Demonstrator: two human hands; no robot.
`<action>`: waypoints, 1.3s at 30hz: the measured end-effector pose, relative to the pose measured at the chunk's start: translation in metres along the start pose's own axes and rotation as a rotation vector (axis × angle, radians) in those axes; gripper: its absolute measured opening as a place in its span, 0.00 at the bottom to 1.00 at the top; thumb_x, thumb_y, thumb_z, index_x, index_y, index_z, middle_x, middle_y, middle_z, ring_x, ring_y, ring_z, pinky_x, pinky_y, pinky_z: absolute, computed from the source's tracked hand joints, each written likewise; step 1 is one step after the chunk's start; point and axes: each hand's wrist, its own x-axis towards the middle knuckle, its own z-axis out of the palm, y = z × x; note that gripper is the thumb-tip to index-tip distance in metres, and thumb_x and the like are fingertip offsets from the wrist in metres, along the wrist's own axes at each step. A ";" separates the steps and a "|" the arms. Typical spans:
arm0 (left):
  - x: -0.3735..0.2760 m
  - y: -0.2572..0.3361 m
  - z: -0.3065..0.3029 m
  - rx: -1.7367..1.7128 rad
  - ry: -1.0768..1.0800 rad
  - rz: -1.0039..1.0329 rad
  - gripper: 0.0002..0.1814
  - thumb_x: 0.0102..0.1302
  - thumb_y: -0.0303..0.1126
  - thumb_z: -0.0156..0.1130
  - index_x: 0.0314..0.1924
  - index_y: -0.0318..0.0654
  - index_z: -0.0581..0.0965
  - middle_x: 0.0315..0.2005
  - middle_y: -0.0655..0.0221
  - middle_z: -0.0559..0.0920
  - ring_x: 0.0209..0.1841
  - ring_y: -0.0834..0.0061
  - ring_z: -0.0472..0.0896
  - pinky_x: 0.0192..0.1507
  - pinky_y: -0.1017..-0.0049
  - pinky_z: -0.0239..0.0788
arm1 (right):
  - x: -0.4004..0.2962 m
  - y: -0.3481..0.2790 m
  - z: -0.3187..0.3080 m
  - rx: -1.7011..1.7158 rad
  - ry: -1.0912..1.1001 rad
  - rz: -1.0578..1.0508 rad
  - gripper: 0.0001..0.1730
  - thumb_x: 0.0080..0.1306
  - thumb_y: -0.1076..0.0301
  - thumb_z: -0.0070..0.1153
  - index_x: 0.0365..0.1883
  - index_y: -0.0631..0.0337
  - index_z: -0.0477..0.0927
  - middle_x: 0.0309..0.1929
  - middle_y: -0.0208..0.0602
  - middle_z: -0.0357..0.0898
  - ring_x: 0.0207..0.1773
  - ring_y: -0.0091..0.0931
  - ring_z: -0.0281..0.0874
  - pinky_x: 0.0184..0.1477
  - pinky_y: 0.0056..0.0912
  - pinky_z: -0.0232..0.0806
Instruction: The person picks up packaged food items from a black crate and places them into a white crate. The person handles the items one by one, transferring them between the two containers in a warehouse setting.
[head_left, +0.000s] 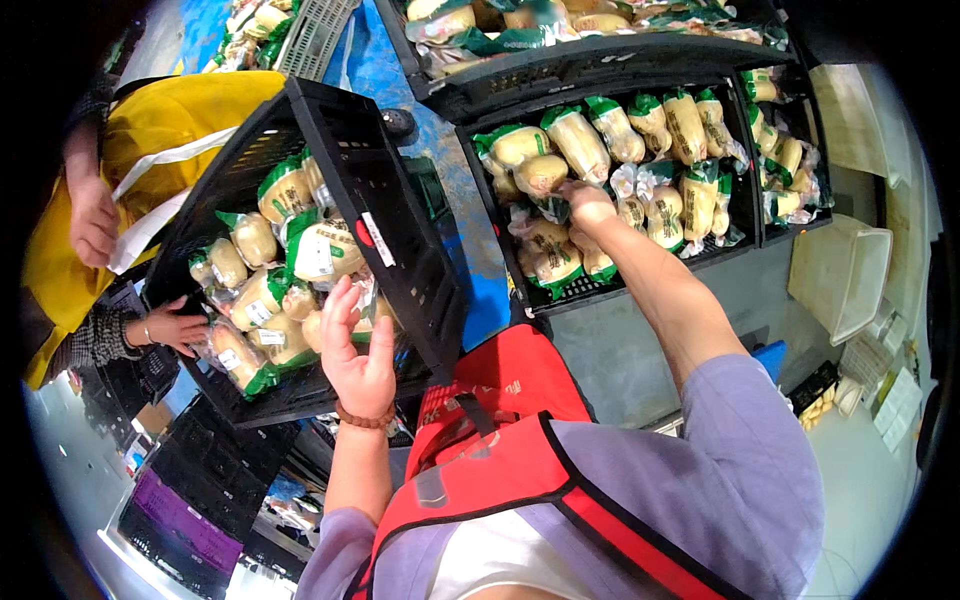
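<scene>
My right hand (589, 206) reaches into a black plastic crate (645, 292) at the right, its fingers closed on the end of a vacuum-packed lotus root (541, 176) in green-and-clear film. Similar packs lie in rows around it, such as a long one (577, 144). My left hand (360, 356), wearing a bead bracelet, hovers palm up with fingers spread over the near side of a tilted black crate (352, 150) at the left. That crate holds several packed lotus roots, some with white labels, among them one pack (322, 251) just beyond my fingers.
A person in a yellow apron (187, 112) stands at the left, one hand (169, 328) at the left crate's edge, the other hand (94, 221) by the apron. Another black crate (600, 64) of packs stands at the top. A whitish plastic bin (840, 277) is at the right.
</scene>
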 end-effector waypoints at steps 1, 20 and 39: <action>-0.001 0.003 -0.002 -0.002 0.011 0.003 0.23 0.63 0.26 0.62 0.58 0.37 0.72 0.63 0.62 0.69 0.61 0.73 0.69 0.59 0.74 0.62 | -0.017 -0.004 -0.011 0.068 0.208 -0.029 0.23 0.54 0.74 0.51 0.51 0.52 0.79 0.53 0.45 0.77 0.53 0.41 0.76 0.51 0.40 0.71; 0.035 0.093 -0.033 -0.131 -0.432 0.686 0.50 0.47 0.54 0.72 0.65 0.35 0.63 0.63 0.53 0.67 0.67 0.52 0.63 0.68 0.56 0.50 | -0.269 -0.208 -0.362 1.065 0.318 -0.768 0.20 0.61 0.56 0.55 0.33 0.70 0.77 0.40 0.48 0.77 0.47 0.41 0.76 0.55 0.46 0.65; -0.056 -0.214 -0.268 -0.078 0.083 -0.514 0.25 0.55 0.30 0.70 0.52 0.29 0.75 0.44 0.66 0.81 0.43 0.75 0.79 0.48 0.75 0.70 | -0.118 -0.054 -0.053 1.013 0.709 0.601 0.31 0.60 0.50 0.63 0.50 0.70 0.76 0.41 0.46 0.82 0.44 0.30 0.79 0.47 0.31 0.70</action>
